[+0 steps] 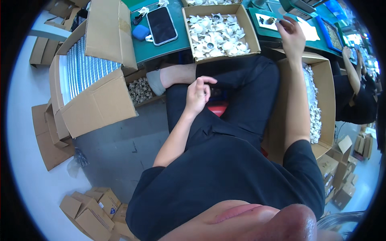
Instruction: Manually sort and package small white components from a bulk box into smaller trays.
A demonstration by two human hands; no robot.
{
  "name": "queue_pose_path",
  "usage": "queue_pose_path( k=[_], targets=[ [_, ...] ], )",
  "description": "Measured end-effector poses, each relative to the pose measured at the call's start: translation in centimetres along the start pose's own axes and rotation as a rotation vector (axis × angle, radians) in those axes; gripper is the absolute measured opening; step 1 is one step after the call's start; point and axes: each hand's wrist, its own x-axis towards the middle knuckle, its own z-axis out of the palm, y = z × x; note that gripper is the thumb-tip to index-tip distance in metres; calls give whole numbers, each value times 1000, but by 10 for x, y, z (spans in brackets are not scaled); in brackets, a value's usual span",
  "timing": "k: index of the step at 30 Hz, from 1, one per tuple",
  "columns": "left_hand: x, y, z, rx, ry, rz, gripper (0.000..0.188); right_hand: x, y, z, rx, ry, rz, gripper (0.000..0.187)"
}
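My left hand [198, 95] hovers above my lap, in front of the near carton. Its index finger points to the right and the other fingers curl in; whatever they hold, if anything, is hidden. Farther off, my right hand [292, 35] reaches over the green bench with bent fingers drawn together. They are beside a white plate [261, 17] bearing a small brass-coloured piece, and I cannot make out what is in them. Between the hands' reach stands a cardboard box [228, 56] of white plastic parts [217, 35], a few with dark round centres.
A phone [161, 25] and a blue case [140, 32] lie on the green bench [140, 52]. An open carton [100, 104] of stacked silvery strips stands left. Another carton [281, 120] with white pieces is under my right arm. A co-worker's arm [352, 72] shows far right.
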Motion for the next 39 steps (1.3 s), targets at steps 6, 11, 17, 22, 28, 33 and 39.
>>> queue_pose_path(
  k=[6, 11, 17, 22, 28, 33, 39],
  targets=[
    [-31, -52, -38, 187, 142, -217, 65, 35, 52, -5, -302, -161, 7, 32],
    [-17, -53, -38, 137, 205, -260, 68, 25, -8, 1, -395, -182, 182, 35],
    [10, -63, -27, 177, 158, -379, 58, 29, 40, -8, -408, -228, 89, 34],
    [30, -70, -21, 221, -23, -451, 60, -33, 133, -177, -608, 55, -302, 32],
    [29, -75, -28, 219, -13, -495, 61, -246, 219, -345, -1289, -372, 762, 45],
    [42, -80, -26, 206, -78, -468, 60, -306, 195, -342, -1254, -248, 962, 38],
    [26, -74, -38, 190, -23, -478, 58, -263, 169, -307, -1152, -258, 955, 33]
  ],
)
